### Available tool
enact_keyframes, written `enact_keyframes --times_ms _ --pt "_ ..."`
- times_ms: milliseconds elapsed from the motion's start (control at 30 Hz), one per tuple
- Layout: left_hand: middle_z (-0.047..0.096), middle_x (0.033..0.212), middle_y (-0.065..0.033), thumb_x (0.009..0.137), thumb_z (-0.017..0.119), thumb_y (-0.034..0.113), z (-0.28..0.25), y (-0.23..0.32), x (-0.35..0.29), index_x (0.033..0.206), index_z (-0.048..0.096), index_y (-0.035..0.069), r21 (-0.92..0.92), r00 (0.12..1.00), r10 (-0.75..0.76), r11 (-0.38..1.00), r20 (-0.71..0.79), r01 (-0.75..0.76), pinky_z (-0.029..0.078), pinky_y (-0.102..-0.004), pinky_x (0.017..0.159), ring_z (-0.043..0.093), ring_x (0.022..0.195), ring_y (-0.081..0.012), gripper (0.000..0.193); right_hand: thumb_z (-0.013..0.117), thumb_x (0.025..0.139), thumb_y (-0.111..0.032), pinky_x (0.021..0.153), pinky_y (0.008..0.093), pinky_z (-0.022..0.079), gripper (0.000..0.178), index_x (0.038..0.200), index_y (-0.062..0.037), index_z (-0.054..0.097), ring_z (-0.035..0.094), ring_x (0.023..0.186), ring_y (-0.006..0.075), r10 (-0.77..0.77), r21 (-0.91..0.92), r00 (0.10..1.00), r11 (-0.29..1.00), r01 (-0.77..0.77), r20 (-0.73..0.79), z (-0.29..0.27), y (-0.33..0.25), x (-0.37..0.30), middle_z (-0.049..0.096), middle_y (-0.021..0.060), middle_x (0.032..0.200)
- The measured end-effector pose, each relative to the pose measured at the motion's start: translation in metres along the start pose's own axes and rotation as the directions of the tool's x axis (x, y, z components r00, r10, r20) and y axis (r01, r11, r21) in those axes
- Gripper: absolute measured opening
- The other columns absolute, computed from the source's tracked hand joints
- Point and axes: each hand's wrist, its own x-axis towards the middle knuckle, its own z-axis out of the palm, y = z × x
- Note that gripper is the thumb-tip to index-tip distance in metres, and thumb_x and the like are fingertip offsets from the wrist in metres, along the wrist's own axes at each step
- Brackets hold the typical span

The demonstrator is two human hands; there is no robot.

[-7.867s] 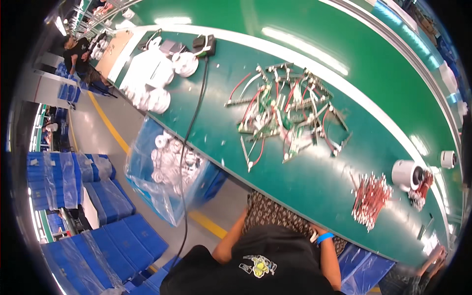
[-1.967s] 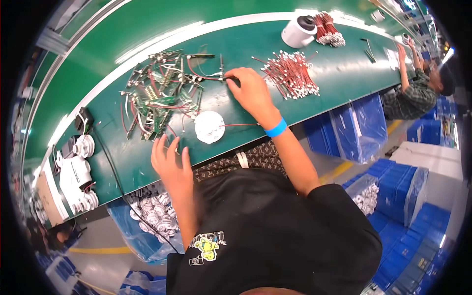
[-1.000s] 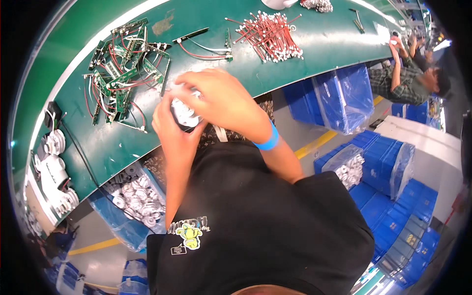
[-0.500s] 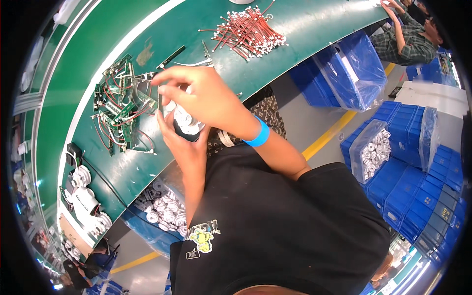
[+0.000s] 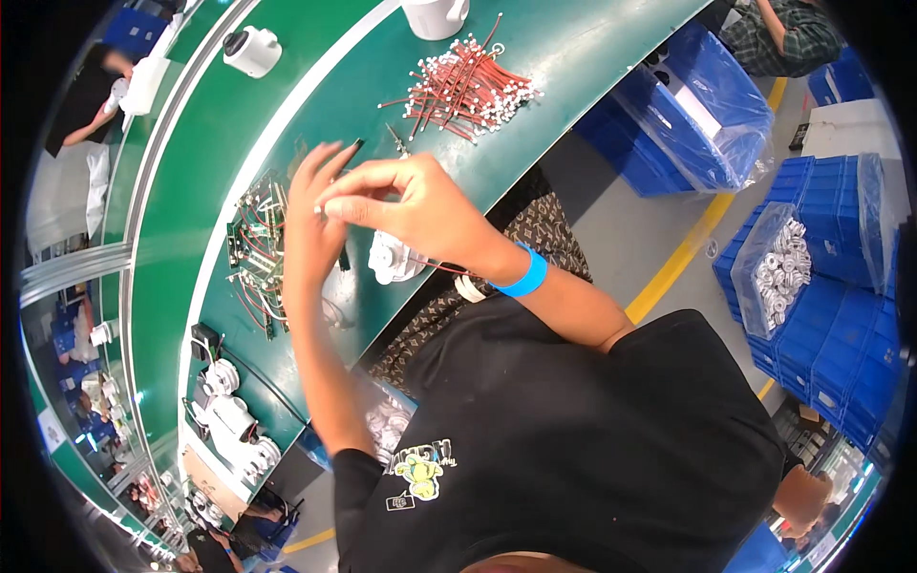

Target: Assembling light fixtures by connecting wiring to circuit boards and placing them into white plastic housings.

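We work at a long, flat, green-surfaced counter [image 5: 583, 59] that extends beyond both hands. Left of the left hand lies a tangled heap of narrow green circuit boards with red and white wires [image 5: 258, 269]. We judge these fragile; take them by bare board edges. Ahead of the right hand lies a loose pile of thin red wires with white end connectors [image 5: 468, 91], presumably light and pliable; lift by the connectors.

The right hand [image 5: 415, 205] is narrowed, thumb and index finger meeting in a pinch. The left hand [image 5: 308, 224] stands upright beside it, fingers extended and blurred; we cannot tell whether it grips anything.

A round, stepped, white, apparently plastic housing [image 5: 387, 256] sits on the body side of the right hand, near the counter's front edge. We expect it to be light, stiff and somewhat slippery; grasp the outer rim and keep clear of the thin red lead [image 5: 447, 267] beside it.

Smallest is a tiny white piece [image 5: 318, 209] at the right hand's fingertips, its kind unclear. Judged easily dropped, it calls for a light pinch on its sides.
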Motion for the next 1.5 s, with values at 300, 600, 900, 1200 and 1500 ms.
enact_keyframes --times_ms 300,600,900,1200,1500 --pt "0.055 0.124 -0.0146 0.082 0.066 0.022 0.028 -0.017 0.067 0.12 0.062 0.009 0.138 0.791 0.364 0.864 0.492 -0.484 0.027 -0.0486 0.114 0.049 0.121 -0.0312 0.041 0.071 0.08 -0.008 0.082 0.0312 0.045 0.009 0.086 -0.0032 0.067 0.059 0.085 0.0166 -0.224 -0.276 0.973 0.934 0.228 0.045 0.008 -0.001 -0.032 0.065 0.0041 0.082" --pt "0.058 0.107 -0.0103 0.083 0.067 0.023 0.012 -0.02 0.066 0.094 0.069 0.009 0.127 0.855 0.259 0.929 0.449 -0.348 0.039 -0.0418 0.097 0.055 0.103 -0.03 0.018 0.073 0.074 -0.007 0.076 0.0336 0.042 0.01 0.082 -0.0092 0.067 0.057 0.077 0.0197 -0.418 -0.503 0.897 0.751 0.429 0.142 0.007 0.014 -0.038 0.062 0.0013 0.076" --pt "0.067 0.101 -0.0052 0.092 0.062 0.022 -0.037 -0.049 0.032 0.102 0.063 0.001 -0.504 0.917 -0.206 0.784 0.34 0.363 0.046 -0.0288 0.09 0.061 0.097 -0.0128 0.024 0.073 0.074 -0.002 0.076 0.0334 0.045 0.01 0.082 -0.0059 0.067 0.059 0.075 0.0216 -0.419 -0.511 0.897 0.744 0.43 0.144 0.012 0.011 -0.034 0.066 0.0043 0.079" --pt "0.067 0.101 -0.0163 0.096 0.049 0.016 -0.104 -0.032 -0.082 0.128 0.052 -0.005 -0.853 0.829 -0.524 0.508 -0.196 0.12 0.05 -0.0361 0.092 0.063 0.106 -0.0278 0.038 0.072 0.074 0.0 0.07 0.0324 0.047 0.01 0.083 -0.0035 0.069 0.06 0.074 0.0215 -0.513 -0.579 0.821 0.601 0.551 0.25 0.019 0.005 -0.004 0.066 0.0068 0.078" --pt "0.061 0.116 -0.0207 0.096 0.053 0.023 -0.048 0.047 -0.138 0.135 0.04 -0.001 -0.98 0.695 -0.717 0.17 -0.048 0.108 0.056 -0.0392 0.086 0.066 0.098 -0.0274 0.048 0.074 0.071 -0.003 0.07 0.0341 0.047 0.015 0.084 -0.0061 0.068 0.063 0.077 0.0225 -0.503 -0.535 0.737 0.508 0.675 0.452 0.051 0.013 -0.003 0.067 0.005 0.082"
